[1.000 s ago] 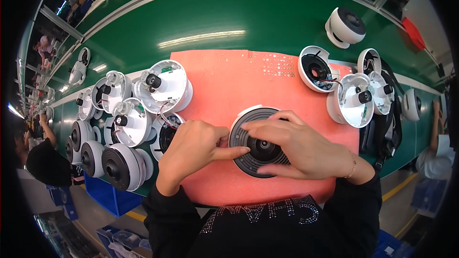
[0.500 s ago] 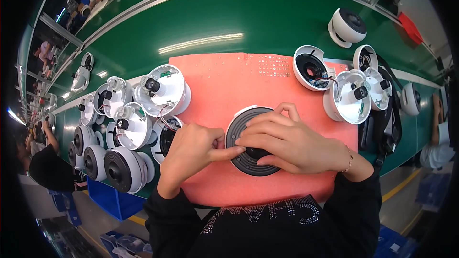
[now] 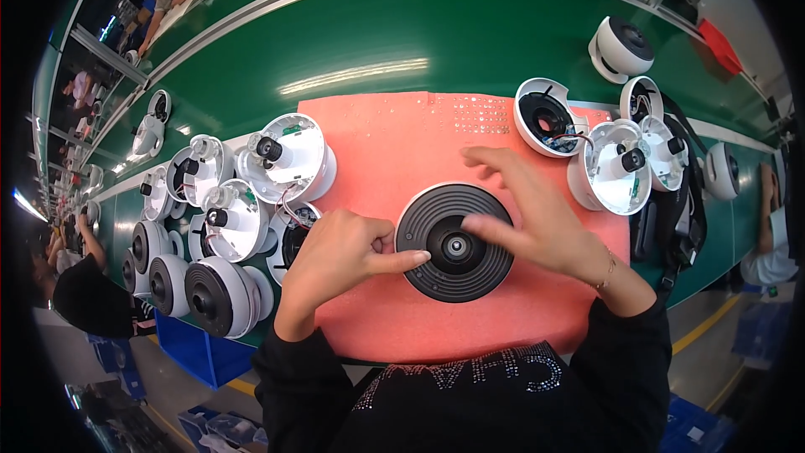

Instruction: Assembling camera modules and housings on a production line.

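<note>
Disc (image 3: 455,245) between both hands (image 3: 335,256)

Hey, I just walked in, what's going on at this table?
A person works bare-handed on a round black unit with a ribbed face, lying face up on a pink mat. The left hand has its thumb on the unit's left part. The right hand is spread open over its right side; whether that thumb touches is hard to tell. Open, round white plastic housings sit to both sides.
</note>
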{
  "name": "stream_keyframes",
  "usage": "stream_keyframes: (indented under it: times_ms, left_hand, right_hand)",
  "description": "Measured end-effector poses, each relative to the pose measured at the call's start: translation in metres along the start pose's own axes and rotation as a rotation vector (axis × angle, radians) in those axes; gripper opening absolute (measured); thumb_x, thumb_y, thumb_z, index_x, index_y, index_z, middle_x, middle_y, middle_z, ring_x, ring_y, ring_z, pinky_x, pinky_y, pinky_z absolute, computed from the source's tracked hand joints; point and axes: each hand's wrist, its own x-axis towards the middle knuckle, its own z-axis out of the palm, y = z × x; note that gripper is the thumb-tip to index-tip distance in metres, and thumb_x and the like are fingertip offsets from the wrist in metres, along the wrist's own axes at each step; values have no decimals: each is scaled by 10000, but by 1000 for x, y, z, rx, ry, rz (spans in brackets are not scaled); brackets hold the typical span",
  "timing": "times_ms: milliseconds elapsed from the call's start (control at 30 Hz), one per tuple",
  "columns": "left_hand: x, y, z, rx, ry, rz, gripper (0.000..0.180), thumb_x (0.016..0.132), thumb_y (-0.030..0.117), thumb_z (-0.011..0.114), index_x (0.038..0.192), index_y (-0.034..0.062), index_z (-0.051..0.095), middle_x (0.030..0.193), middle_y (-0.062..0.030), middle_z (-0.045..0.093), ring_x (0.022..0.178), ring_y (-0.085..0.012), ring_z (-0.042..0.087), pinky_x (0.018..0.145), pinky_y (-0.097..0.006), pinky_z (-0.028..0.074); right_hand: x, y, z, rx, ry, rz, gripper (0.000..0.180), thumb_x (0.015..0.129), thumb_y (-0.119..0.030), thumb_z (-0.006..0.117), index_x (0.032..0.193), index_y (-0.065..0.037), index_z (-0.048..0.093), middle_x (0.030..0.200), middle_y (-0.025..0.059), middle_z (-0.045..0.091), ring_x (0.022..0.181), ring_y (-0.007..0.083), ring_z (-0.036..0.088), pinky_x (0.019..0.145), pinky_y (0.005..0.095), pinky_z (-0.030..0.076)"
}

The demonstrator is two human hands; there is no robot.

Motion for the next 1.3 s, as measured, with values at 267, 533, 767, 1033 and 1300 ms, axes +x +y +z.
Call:
stream_keyframes:
  times_ms: [267,533,767,1033,1300]
  left_hand:
    - [2,-1,-3,-7,-56,-13,516,677,496,655,522,12,559,450,-101,499,416,-259,502,434,-336,371]
    - [3,6,-4,128,-73,-36,506,704,486,641,539,11,587,456,-124,505,430,-282,511,462,-336,409]
    - [-8,-9,44,-1151,-194,-175,626,801,318,610,1245,-64,389,1159,-138,513,1065,-179,483,918,-296,371]
    - [-19,31,30,-482,357,202,869,627,199,750,1290,-108,279,1075,-232,551,976,-285,585,730,-357,524]
    - [-5,36,16,-512,413,205,863,603,220,757,1273,-106,321,1058,-227,567,960,-263,595,712,-352,530]
  right_hand:
    - [-2,6,-5,-213,-71,200,302,837,-281,537,693,-15,534,494,93,488,437,214,492,430,337,329]
    - [-6,8,-5,-370,-62,168,405,851,-380,497,703,-7,553,609,167,554,527,295,548,474,388,389]
    - [-4,18,4,350,-321,458,433,860,-368,505,1081,3,491,875,198,603,840,261,602,731,342,452]
    - [-2,-3,2,301,-10,21,688,611,-356,778,1083,-10,416,975,183,563,917,278,579,791,346,449]
    - [22,-1,-12,104,185,-196,627,532,-397,813,913,8,523,824,135,614,729,264,634,654,308,494]
